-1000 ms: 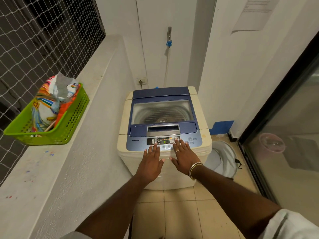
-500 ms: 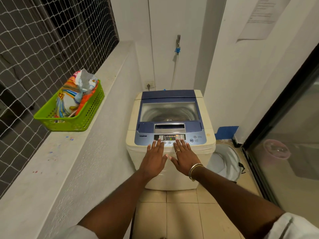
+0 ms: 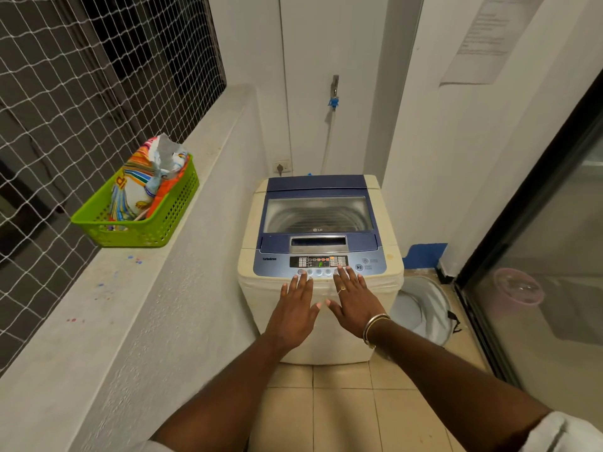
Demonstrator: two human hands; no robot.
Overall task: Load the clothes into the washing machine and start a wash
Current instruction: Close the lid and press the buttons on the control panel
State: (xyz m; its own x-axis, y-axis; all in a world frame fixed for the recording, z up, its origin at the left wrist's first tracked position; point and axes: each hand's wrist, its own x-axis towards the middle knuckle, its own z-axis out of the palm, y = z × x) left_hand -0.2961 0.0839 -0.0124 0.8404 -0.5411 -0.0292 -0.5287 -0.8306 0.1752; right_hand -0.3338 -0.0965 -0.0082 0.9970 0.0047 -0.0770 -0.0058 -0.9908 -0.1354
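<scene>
Left hand (image 3: 295, 309), right hand (image 3: 355, 302) flat at washing machine (image 3: 316, 185) front edge.

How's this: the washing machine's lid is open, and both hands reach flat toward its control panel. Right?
No. The head view shows the lid of the washing machine closed. The left hand and right hand do reach flat toward its control panel.

Washing machine (image 3: 321, 243) centre frame, lid closed. Left hand (image 3: 295, 309) and right hand (image 3: 354, 300) flat, fingers straight, fingertips at control panel (image 3: 319, 264). Green basket (image 3: 137, 220) left on ledge (image 3: 107, 308).
</scene>
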